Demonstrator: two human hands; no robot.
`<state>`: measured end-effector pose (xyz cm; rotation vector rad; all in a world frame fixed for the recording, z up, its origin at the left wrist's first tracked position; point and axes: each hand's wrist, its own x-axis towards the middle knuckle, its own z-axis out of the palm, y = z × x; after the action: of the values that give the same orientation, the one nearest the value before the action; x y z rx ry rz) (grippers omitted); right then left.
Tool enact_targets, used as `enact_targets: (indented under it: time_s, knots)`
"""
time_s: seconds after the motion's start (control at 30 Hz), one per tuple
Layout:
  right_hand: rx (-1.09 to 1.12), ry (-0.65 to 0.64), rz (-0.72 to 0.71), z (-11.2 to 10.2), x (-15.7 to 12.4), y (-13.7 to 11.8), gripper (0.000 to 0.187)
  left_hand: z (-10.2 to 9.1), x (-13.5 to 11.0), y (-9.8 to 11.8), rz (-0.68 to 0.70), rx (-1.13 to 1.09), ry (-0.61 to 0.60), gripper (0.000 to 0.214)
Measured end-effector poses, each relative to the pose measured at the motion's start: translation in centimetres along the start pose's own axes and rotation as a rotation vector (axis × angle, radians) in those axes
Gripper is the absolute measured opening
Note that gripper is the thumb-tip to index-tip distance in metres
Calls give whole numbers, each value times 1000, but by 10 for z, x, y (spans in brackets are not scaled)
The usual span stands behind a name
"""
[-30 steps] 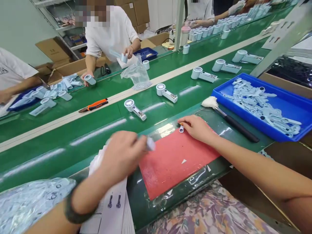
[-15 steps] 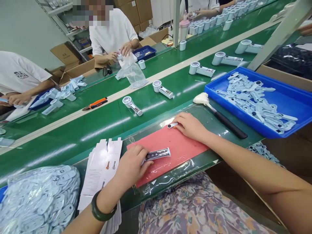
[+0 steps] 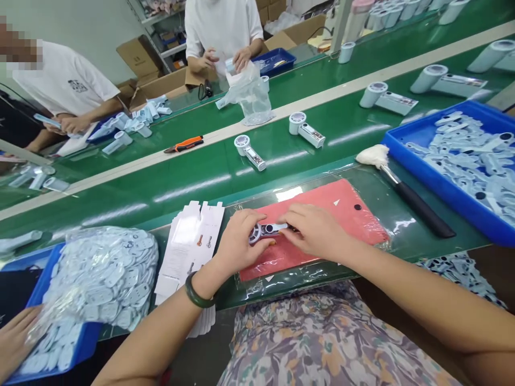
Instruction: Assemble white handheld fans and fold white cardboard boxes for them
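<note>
Both of my hands meet over a red mat (image 3: pixel 341 206) at the bench edge. My left hand (image 3: pixel 240 242) is curled round the round end of a small pale-blue fan part (image 3: pixel 263 231) lying on the mat. My right hand (image 3: pixel 316 231) pinches the flat handle end of the same part, fingers pressed down on it. A stack of white printed cards (image 3: pixel 192 244) lies just left of the mat. A dark green bangle (image 3: pixel 197 295) circles my left wrist.
A blue tray (image 3: pixel 434 179) of pale-blue parts stands at the right, with a black-handled brush (image 3: pixel 406 193) beside it. A bag of flat parts (image 3: pixel 100 273) sits in a blue tray at the left. Assembled fans (image 3: pixel 249 150) lie on the green conveyor. Co-workers sit opposite.
My right hand has come from the mat's far edge to meet my left hand on the part. The view has shifted left, showing more of the left tray.
</note>
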<state>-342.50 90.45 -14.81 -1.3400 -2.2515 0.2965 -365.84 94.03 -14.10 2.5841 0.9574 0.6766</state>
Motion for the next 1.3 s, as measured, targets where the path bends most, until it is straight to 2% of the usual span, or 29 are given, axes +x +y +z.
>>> enact_targets:
  time_s: [0.13,0.2,0.33,0.43,0.53,0.6,0.67,0.8,0.97,1.07,1.13,1.23,1.3]
  knots:
    - [7,-62,39,7,5,-5,17,2,3,4,20,-48,-5,13]
    - [66,-45,52,8,5,-5,18,3,4,5,-5,-57,-10,11]
    - [359,-14,159,16,3,3,15,5,4,5,-60,-45,-17,9]
    - [570,-82,265,20,1,10,14,2,1,10,-46,-42,-14,5]
    - [513,-214,227,15,-3,12,38,0,-8,21,-45,-2,-44,9]
    - [435,-309,144,10,-5,9,41,1,-15,30,-66,54,-68,19]
    - [392,-337,104,8,-7,6,36,7,-20,38,-93,106,-49,23]
    - [366,-273,123,12,-9,3,33,17,-23,46,-145,157,29,14]
    - [316,-267,34,19,-14,4,37,17,-21,43,-101,153,12,16]
    - [222,-239,35,20,-14,1,37,16,-18,41,-108,169,19,17]
    - [201,-229,63,21,-12,-2,36,13,-16,41,-130,160,-28,17]
    - [272,-217,89,21,-11,-2,35,5,-12,40,-111,243,-167,24]
    - [341,-146,106,21,-14,1,39,-4,-5,31,-57,338,-243,30]
